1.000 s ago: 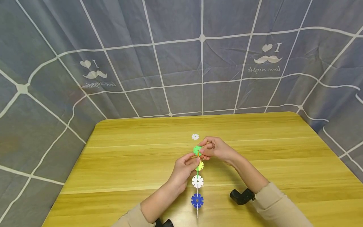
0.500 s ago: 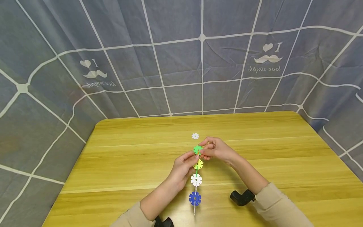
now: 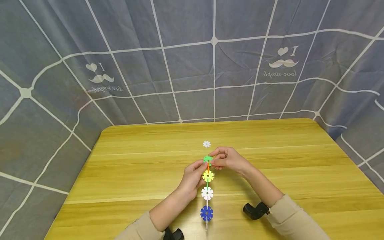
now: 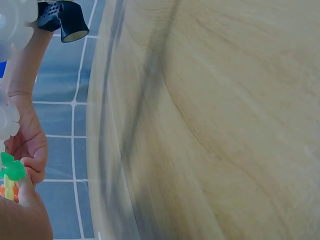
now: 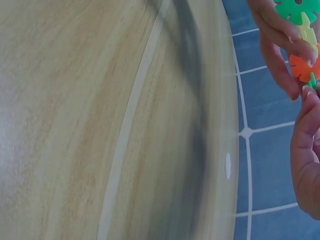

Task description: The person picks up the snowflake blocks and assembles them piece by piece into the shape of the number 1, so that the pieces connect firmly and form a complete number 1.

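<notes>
A chain of slotted plastic snowflake discs runs toward me in the head view: a green disc (image 3: 207, 159) at the far end, an orange disc (image 3: 208, 167) seen edge-on, then a yellow disc (image 3: 208, 176), a white disc (image 3: 207, 193) and a blue disc (image 3: 206, 213), with other discs edge-on between them. My left hand (image 3: 191, 177) holds the chain near its far end, thumb by the orange disc. From the right, my right hand (image 3: 230, 160) pinches the far green disc. In the right wrist view, fingers partly cover the orange disc (image 5: 300, 68).
A loose white snowflake disc (image 3: 206, 144) lies on the wooden table (image 3: 135, 143) beyond the hands. Black wrist-worn devices (image 3: 256, 210) sit at both forearms. A grey curtain (image 3: 192, 66) with white lines hangs behind the table's far edge.
The chain first shifts slightly left, then dips a little toward me. Both hands keep their hold, and the left thumb now lies closer to the green disc. The loose white disc stays put.
</notes>
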Demonstrator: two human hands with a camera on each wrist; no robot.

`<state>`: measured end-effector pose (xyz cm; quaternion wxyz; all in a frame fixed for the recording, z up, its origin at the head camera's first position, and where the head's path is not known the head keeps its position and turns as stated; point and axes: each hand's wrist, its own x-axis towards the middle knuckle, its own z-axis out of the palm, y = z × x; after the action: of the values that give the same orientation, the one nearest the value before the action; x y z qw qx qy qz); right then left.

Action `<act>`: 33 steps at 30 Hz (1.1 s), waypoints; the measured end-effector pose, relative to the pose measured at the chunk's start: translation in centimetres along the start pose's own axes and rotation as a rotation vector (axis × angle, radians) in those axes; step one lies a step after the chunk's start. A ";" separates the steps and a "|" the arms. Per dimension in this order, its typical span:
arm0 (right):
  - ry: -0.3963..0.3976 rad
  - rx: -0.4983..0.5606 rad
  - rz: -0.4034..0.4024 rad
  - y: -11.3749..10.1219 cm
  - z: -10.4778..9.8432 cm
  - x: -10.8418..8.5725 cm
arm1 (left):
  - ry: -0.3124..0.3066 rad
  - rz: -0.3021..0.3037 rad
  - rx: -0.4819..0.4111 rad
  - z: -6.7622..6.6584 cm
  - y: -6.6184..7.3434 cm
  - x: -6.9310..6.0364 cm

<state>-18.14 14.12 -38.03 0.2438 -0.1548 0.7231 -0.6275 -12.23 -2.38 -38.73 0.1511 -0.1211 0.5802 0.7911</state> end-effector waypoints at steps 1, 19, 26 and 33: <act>0.001 0.000 0.002 0.0 0.0 0.0 | -0.001 0.002 0.002 0.0 -0.1 0.0; 0.011 0.013 0.021 1.1 -0.1 -0.1 | 0.010 0.003 0.029 -0.3 -0.6 -0.1; 0.012 0.025 0.031 1.1 -0.2 -0.2 | 0.001 -0.003 0.032 -0.5 -0.7 0.0; 0.031 0.060 0.054 1.4 -0.7 0.0 | 0.017 -0.007 0.042 -0.6 -0.6 0.1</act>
<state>-18.46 14.92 -39.33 0.2537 -0.1183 0.7117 -0.6443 -12.05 -2.74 -39.44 0.1516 -0.1268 0.5975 0.7771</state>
